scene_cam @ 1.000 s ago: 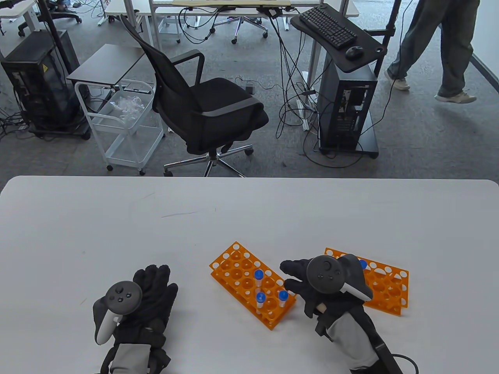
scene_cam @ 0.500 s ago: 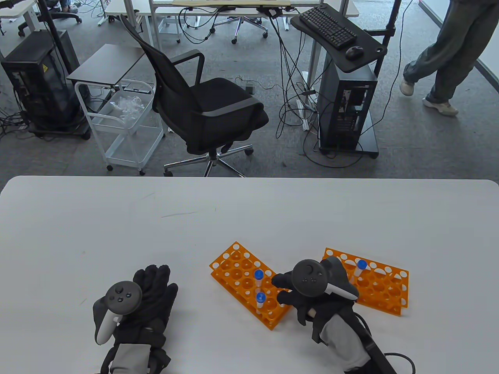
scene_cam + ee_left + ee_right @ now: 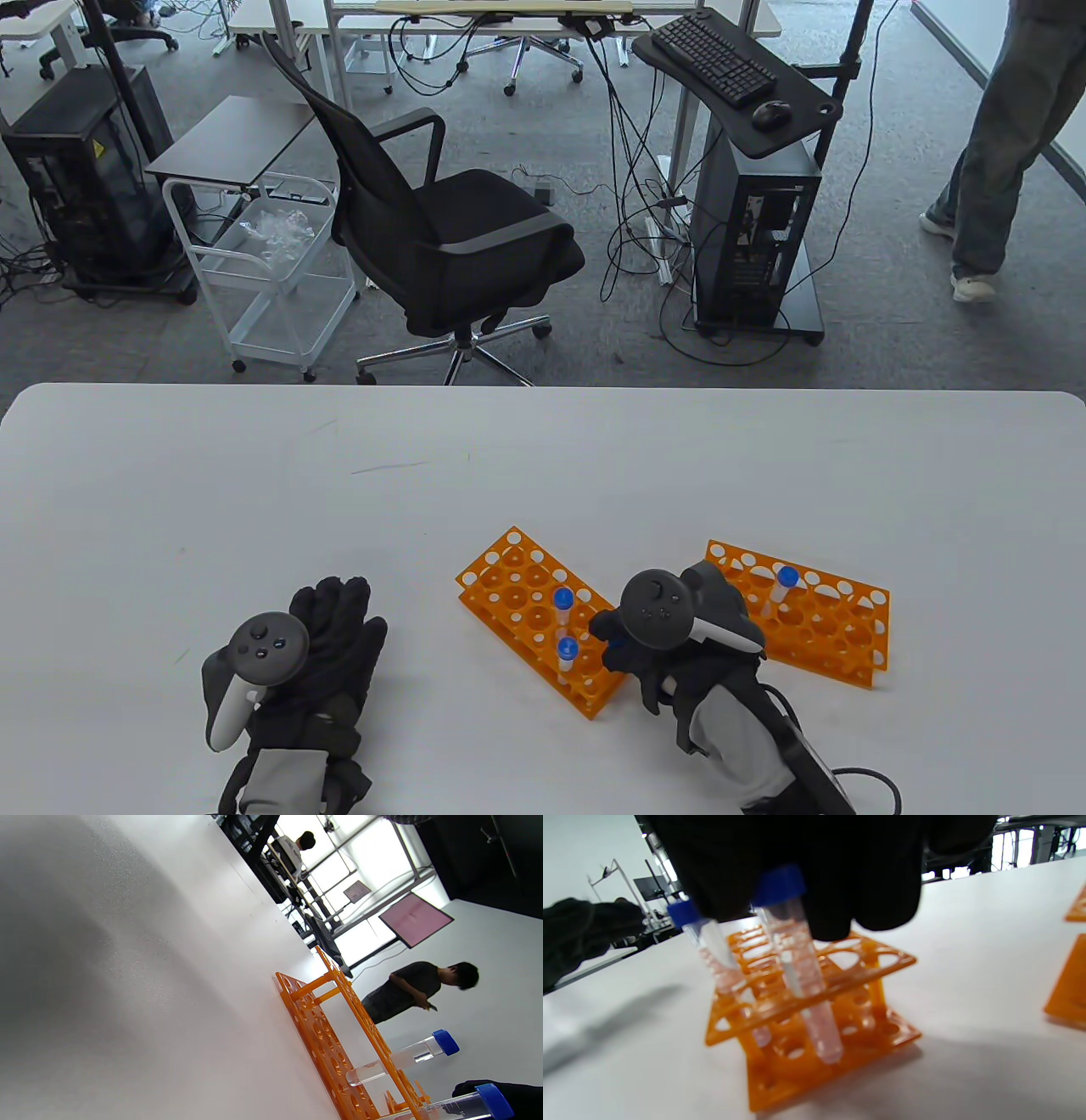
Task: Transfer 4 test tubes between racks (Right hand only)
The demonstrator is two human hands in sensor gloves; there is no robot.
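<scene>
The right hand is reaching over the near corner of the left rack in the lower centre, fingers curling around a blue-capped tube, apparently to lift it; contact is unclear. One tube is standing in the right rack. The left hand is resting flat on the surface, holding nothing, as the task is right-handed.

Orange test tube rack: centre frame, standing on white surface. Two blue-capped clear test tubes in it: one at centre, cap touching the black-gloved right hand hanging from the top edge; one just left, tilted. Second orange rack, right edge. Another gloved hand, far left.
</scene>
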